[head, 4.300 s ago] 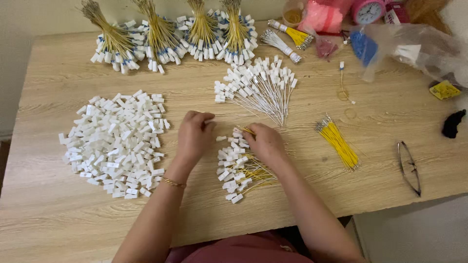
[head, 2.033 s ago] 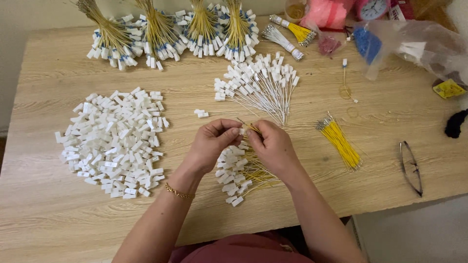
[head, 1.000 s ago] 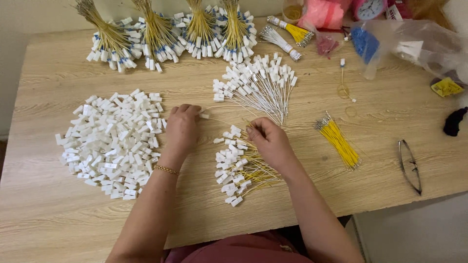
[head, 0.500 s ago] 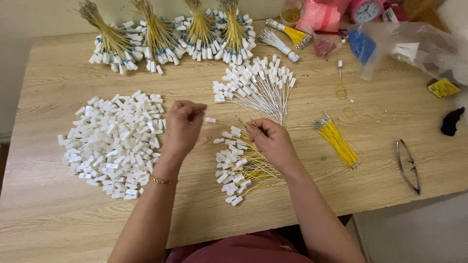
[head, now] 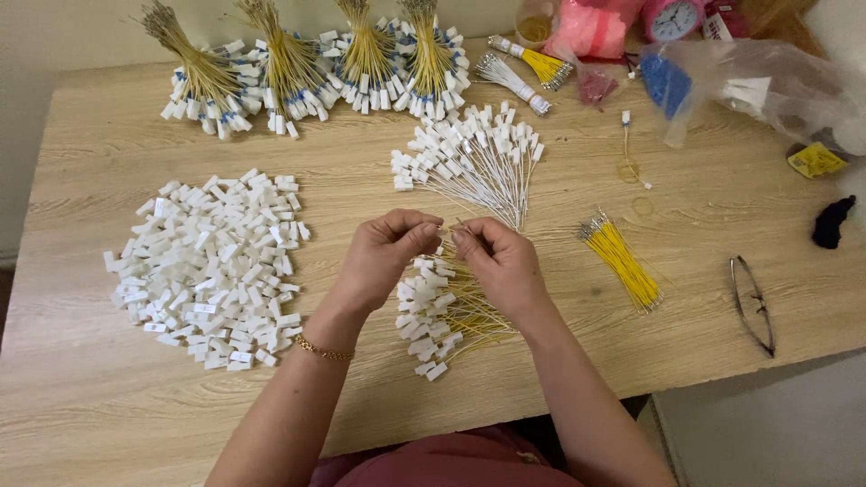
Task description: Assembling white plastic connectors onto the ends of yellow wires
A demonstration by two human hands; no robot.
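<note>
Both grips meet over the middle of the tabletop [head: 108,108]: our left hand [head: 383,261] and right hand [head: 501,261] have fingertips pinched together on a thin yellow wire [head: 448,231]. Whether a small white cap sits between the left fingers we cannot tell; they hide it.

Going down in size from there, the loose heap of white caps [head: 212,261] lies at nine o'clock from our hands, near the left one, and looks large, so much seems left to fit. At twelve o'clock along the far edge stand four tied bundles of capped yellow wires [head: 316,59], which we judge to be finished work. Between them and our hands fans a spread of capped white wires [head: 474,153]. Directly under our hands, toward six o'clock, lies the pile of capped yellow wires [head: 442,316], touching our right wrist; it is smaller than any tied bundle, so we judge this batch partly done. At three o'clock rests a small bunch of bare yellow wires [head: 622,261], waiting for caps. Farther at three o'clock lie folded glasses [head: 753,302].
</note>
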